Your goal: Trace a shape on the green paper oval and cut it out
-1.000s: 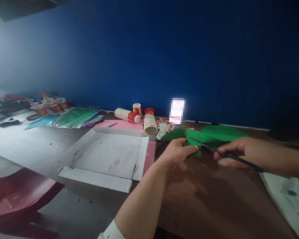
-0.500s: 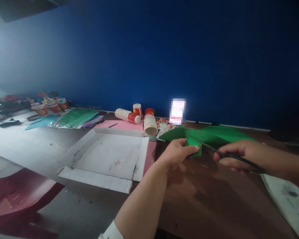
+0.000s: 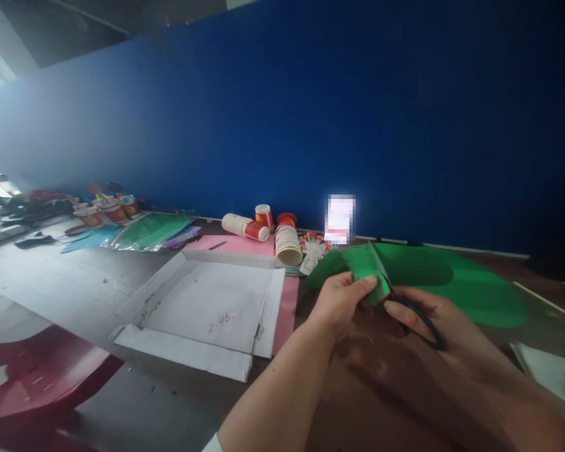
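Observation:
My left hand [image 3: 341,301] pinches a piece of green paper [image 3: 365,260] between thumb and fingers, a little above the brown tabletop. My right hand [image 3: 428,320] is closed round the black handles of a pair of scissors [image 3: 419,317]. Their blades point up and away along the right side of the held paper, touching or very near it. Behind both hands lies a large green sheet [image 3: 471,276] with a rounded right end; whether it joins the held piece I cannot tell.
A shallow white box lid [image 3: 216,345] with red writing lies left of my hands, partly over pink paper [image 3: 287,314]. Stacked paper cups [image 3: 289,245] and a paper cut-out [image 3: 313,251] sit by the blue partition [image 3: 263,113]. Red sheets [image 3: 42,383] are at lower left.
My right hand with the scissors has come left, close to my left hand, and the blades have turned to point more upward. More of the large green sheet shows at the right.

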